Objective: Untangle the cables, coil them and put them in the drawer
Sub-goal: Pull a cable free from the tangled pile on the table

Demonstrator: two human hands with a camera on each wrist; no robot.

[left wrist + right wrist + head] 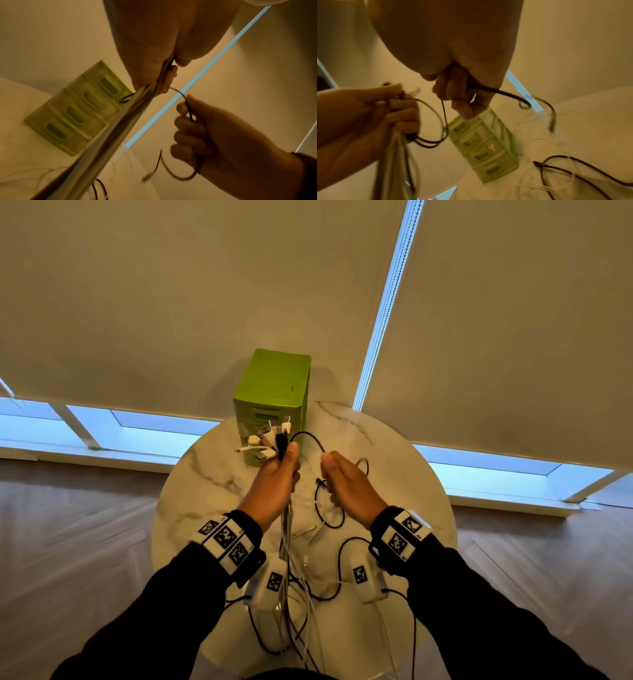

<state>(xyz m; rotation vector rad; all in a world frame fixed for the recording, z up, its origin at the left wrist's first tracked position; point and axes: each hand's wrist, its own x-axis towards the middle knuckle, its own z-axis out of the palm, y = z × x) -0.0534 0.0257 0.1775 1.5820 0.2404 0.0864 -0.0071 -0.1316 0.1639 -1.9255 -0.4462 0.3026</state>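
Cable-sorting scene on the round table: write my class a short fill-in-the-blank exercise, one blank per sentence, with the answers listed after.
1. The left hand grips a bundle of cables with the plugs pointing ____.
2. The right hand holds a single ____ cable.
3. The drawer unit is coloured ____.
4. All its drawers are ____.

Answers: up; black; green; closed

Cable bundle motion-blurred; drawer contents indiscernible.

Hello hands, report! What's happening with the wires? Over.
Left hand grips a bunch of cables. Right hand holds a black cable. Drawers shut. Loose cables lie tangled on the table.
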